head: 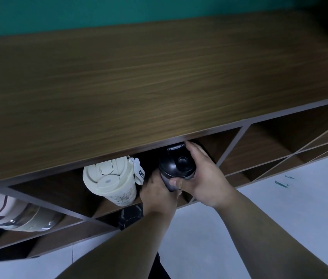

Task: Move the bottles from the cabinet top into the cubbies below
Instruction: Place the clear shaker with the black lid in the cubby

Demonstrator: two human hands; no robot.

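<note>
A black shaker bottle (176,167) with a flip lid sits at the mouth of a diamond-shaped cubby just under the front edge of the wooden cabinet top (139,77). My left hand (158,195) grips its lower body from the left. My right hand (203,178) wraps its right side, thumb across the front. Left of it in the same cubby stands a cream coffee tumbler (111,179) with a tag. The bottle's base is hidden by my hands.
A pale bottle with a maroon strap (8,210) lies in a cubby at the far left. A dark object (129,215) shows in the cubby below my left wrist. Cubbies to the right (259,150) hold nothing visible. Light grey floor (280,208) lies below.
</note>
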